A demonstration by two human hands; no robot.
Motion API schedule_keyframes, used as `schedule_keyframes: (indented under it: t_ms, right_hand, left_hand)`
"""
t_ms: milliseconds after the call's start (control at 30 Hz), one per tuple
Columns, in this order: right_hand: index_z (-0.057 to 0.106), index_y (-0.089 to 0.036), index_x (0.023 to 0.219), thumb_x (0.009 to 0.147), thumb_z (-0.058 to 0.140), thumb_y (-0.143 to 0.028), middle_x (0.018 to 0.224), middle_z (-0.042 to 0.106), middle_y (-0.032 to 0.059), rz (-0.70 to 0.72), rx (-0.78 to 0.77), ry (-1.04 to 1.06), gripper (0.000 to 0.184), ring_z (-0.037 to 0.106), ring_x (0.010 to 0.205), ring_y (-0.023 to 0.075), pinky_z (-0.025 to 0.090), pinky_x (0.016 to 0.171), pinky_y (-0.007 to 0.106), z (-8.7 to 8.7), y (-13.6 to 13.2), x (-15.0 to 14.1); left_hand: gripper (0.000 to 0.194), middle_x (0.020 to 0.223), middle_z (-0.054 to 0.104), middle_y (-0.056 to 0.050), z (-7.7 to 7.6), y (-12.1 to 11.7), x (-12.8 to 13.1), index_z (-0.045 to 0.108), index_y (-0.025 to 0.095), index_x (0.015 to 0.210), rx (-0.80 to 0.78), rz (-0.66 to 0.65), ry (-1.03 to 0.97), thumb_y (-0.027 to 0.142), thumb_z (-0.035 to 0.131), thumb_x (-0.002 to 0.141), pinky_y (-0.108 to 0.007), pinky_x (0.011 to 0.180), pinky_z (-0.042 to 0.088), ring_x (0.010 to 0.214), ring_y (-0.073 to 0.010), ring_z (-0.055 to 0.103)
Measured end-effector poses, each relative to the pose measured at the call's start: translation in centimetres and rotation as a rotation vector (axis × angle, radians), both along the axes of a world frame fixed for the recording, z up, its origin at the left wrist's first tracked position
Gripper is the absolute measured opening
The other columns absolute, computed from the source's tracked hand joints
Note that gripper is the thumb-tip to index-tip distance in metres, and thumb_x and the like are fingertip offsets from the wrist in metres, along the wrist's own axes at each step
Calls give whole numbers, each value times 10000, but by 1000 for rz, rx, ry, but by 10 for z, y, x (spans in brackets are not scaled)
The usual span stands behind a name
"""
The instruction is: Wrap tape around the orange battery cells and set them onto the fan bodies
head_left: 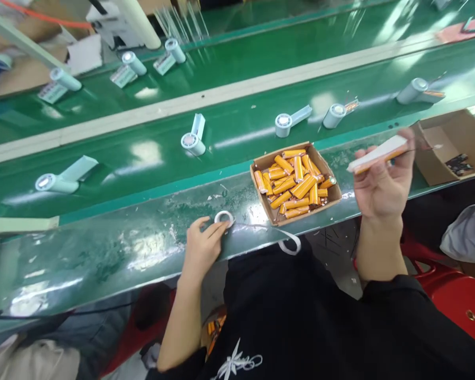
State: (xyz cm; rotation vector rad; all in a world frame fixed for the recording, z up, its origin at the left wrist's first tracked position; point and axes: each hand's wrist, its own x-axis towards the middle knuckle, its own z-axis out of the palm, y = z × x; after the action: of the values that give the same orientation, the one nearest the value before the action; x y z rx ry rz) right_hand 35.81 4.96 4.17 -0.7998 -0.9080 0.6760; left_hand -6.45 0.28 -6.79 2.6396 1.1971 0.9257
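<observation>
Two hands are at work in the head view, and each wants a different touch. The left hand (203, 244) lies low over the bench (142, 232), its fingertips against the near side of the white roll (224, 213); whether they pinch it or only press on it I cannot tell. From there a thin strip runs off to the right, ending in a loose loop (298, 244) at the bench edge, between the two hands. The right hand (383, 182) is raised, thumb and fingers pinching a long piece (380, 152), white on top and orange along its lower edge; it is blurred, so its finer make-up is unclear.

Best, I judge, to keep the left fingers steady on the roll so it does not skid, and to guard the loop from snagging on clothing or sticking to itself. The right grip should stay light and along the sides, keeping the white face flat and uncreased. Left of that hand sits a box (268, 207) of orange cells (304, 186); carrying the piece above its rim would avoid a knock. Another carton (431, 158) stands just right of the same hand, so elbow room there looks tight.
</observation>
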Motion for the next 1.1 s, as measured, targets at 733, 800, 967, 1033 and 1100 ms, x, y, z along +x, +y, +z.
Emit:
schedule_keyframes:
  t_ms: [733, 800, 967, 1033, 1100]
  right_hand:
    - [731, -313, 1167, 815, 992, -310, 737, 722, -84, -194, -87, -415, 438, 879, 997, 268, 753, 847, 376, -1, 3, 53]
    - [743, -306, 1160, 826, 964, -340, 728, 695, -82, -200, -118, -485, 402, 874, 994, 254, 744, 892, 390, -2, 28, 60]
    - [702, -265, 1217, 831, 872, -431, 940, 815, 4, -27, -300, -650, 453, 843, 941, 242, 701, 936, 427, -13, 123, 67]
    - [686, -243, 1254, 855, 814, -421, 1006, 834, 40, 50, -384, -744, 455, 836, 974, 258, 677, 965, 444, -21, 152, 70]
    - [673, -217, 1312, 904, 730, -381, 1034, 844, 63, 95, -454, -892, 443, 828, 998, 270, 655, 986, 452, -27, 169, 73]
  left_hand:
    - [271, 1261, 836, -160, 77, 349, 302, 890, 206, 1046, -314, -265, 581, 119, 786, 811, -471, 1172, 546, 1346, -369, 700]
    - [225, 1295, 842, -78, 74, 358, 293, 886, 241, 1014, -307, -346, 551, 160, 743, 861, -389, 1203, 508, 1390, -295, 672]
    - [248, 1206, 865, -9, 76, 377, 286, 879, 239, 1059, -382, -450, 374, 269, 670, 929, -248, 970, 529, 1127, -187, 768]
    - [252, 1128, 870, -25, 76, 377, 290, 873, 233, 1073, -387, -365, 342, 276, 667, 933, -262, 898, 515, 1030, -191, 770]
    - [238, 1084, 867, -29, 77, 374, 294, 865, 239, 1080, -383, -311, 326, 278, 676, 940, -272, 884, 498, 993, -197, 757]
